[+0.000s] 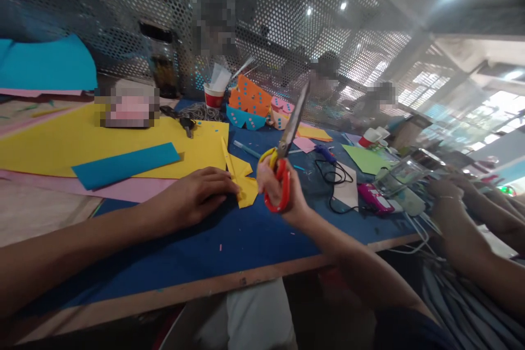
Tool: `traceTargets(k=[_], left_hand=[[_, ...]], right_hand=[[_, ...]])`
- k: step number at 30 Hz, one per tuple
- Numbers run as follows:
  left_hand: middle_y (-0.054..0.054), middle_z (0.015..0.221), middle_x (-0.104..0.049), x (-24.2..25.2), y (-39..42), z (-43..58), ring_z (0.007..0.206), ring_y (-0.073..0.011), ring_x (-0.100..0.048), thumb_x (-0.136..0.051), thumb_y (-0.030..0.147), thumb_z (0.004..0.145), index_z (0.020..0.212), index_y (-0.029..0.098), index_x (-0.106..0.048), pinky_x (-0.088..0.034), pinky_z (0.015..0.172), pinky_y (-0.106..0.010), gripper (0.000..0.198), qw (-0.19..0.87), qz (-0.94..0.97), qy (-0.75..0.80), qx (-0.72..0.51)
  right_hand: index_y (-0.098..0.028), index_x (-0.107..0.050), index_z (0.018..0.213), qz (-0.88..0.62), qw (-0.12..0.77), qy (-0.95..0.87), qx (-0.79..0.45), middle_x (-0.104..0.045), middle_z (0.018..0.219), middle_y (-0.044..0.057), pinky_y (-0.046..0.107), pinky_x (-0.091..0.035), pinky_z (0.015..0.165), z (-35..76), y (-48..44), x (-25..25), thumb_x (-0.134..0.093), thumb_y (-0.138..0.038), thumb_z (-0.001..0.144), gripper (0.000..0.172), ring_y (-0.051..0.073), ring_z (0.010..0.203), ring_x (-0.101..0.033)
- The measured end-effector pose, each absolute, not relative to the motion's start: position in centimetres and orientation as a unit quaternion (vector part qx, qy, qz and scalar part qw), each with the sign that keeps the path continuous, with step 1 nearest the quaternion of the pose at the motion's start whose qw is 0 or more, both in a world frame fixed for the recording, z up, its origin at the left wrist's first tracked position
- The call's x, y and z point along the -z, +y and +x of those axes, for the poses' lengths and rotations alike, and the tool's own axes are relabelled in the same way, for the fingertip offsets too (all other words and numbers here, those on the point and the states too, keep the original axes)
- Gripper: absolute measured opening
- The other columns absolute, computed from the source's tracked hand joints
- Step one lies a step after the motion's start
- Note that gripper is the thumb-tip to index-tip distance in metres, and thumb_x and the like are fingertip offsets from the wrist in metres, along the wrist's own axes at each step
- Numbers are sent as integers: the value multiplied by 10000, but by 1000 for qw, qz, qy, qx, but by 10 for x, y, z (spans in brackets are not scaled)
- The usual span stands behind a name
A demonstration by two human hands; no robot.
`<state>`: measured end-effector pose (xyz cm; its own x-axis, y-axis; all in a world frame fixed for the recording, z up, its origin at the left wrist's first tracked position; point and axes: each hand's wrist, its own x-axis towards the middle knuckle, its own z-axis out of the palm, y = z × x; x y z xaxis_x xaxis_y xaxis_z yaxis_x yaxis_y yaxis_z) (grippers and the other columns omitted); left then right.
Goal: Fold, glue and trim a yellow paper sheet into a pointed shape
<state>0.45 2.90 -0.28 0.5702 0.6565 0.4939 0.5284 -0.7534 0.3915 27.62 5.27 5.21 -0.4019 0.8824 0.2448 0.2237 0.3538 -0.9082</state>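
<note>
My right hand (293,195) holds a pair of scissors (292,120) raised above the table, fingers in the red and yellow handles. The metal blades are together and point up and away. Palm down on the blue tabletop, my left hand (205,191) has its fingers pressed together, the tips on the left edge of a folded yellow paper piece (246,190). This piece has an angular, cut outline and lies just left of the scissors' handles. A blue paper strip (127,165) rests beyond my left forearm on a large yellow sheet (184,156).
Behind stand dotted paper crowns (249,99), a paper cup (214,95) and a dark-lidded jar (161,60). Keys (187,124) lie on the yellow sheet. Rightward are a purple glue gun (325,153) with a black cord, a magenta object (375,198) and another person's arms (463,235).
</note>
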Motion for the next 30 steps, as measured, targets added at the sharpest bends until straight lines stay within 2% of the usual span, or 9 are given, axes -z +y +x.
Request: traceTargets(k=[3, 7, 10, 12, 16, 20, 25, 27, 30], left_hand=[[-138, 1408, -914, -3, 23, 10, 1318, -331, -862, -612, 310, 1220, 1549, 264, -847, -704, 1183, -482, 407, 97, 881, 361, -291], [-133, 1437, -895, -3, 21, 13, 1297, -310, -864, -633, 289, 1217, 1508, 277, -865, -700, 1153, -442, 373, 105, 887, 344, -289], [-133, 1392, -890, 0, 22, 12, 1265, -305, -864, -668, 278, 1201, 1436, 279, -891, -706, 1122, -427, 324, 106, 884, 328, -314], [-135, 1361, -883, 0, 21, 13, 1241, -307, -864, -680, 293, 1199, 1414, 275, -896, -713, 1102, -425, 305, 108, 881, 324, -328], [-149, 1460, -832, -3, 18, 15, 1323, -334, -842, -695, 414, 1218, 1513, 274, -852, -713, 1182, -468, 362, 117, 869, 343, -338], [-183, 1590, -740, -3, 17, 16, 1429, -403, -797, -772, 572, 1163, 1654, 263, -739, -668, 1300, -630, 581, 114, 832, 408, -357], [-205, 1678, -707, 2, 18, 19, 1178, -357, -898, -877, 622, 1068, 1754, 275, -583, -742, 1172, -666, 823, 211, 774, 443, -400], [-202, 1611, -777, 3, 18, 21, 1167, -357, -913, -889, 590, 1049, 1791, 259, -509, -768, 1113, -640, 897, 265, 753, 435, -416], [-133, 1347, -903, 2, 17, 25, 1170, -352, -925, -863, 529, 1052, 1840, 227, -429, -776, 1083, -584, 948, 318, 737, 429, -414]], right_hand=[[-315, -543, 1003, -477, 407, -724, -287, -645, 793, -36, 331, -471, 668, 307, 68, -72, -760, -805, 1098, 544, 197, 688, -612], [-281, -696, 1073, -624, 216, -749, -59, -855, 1032, 72, 355, -475, 811, 351, 78, -79, -861, -650, 1098, 405, 310, 971, -809], [-244, -776, 1329, -644, 108, -757, -18, -899, 1277, 131, 358, -524, 893, 372, 80, -70, -804, -523, 1168, 324, 337, 1163, -855], [-226, -789, 1387, -648, 87, -757, -13, -897, 1306, 133, 359, -546, 932, 380, 80, -63, -778, -437, 1188, 290, 327, 1197, -857], [-199, -822, 1368, -641, 79, -763, -3, -842, 1416, 170, 396, -577, 1041, 386, 77, -60, -750, -353, 1200, 239, 341, 1310, -816], [-193, -845, 1320, -609, 98, -786, 35, -783, 1463, 207, 459, -583, 1147, 382, 70, -62, -740, -329, 1208, 205, 388, 1429, -734], [-239, -833, 1249, -501, 175, -847, -37, -828, 1286, 115, 438, -576, 1130, 357, 68, -65, -755, -234, 1186, 101, 310, 1260, -758], [-229, -825, 1253, -476, 183, -856, -84, -837, 1259, 95, 411, -575, 1082, 341, 70, -67, -762, -225, 1182, 95, 266, 1148, -767], [-215, -821, 1281, -456, 189, -861, -122, -853, 1282, 95, 380, -568, 1036, 318, 76, -69, -746, -194, 1180, 128, 232, 1077, -772]])
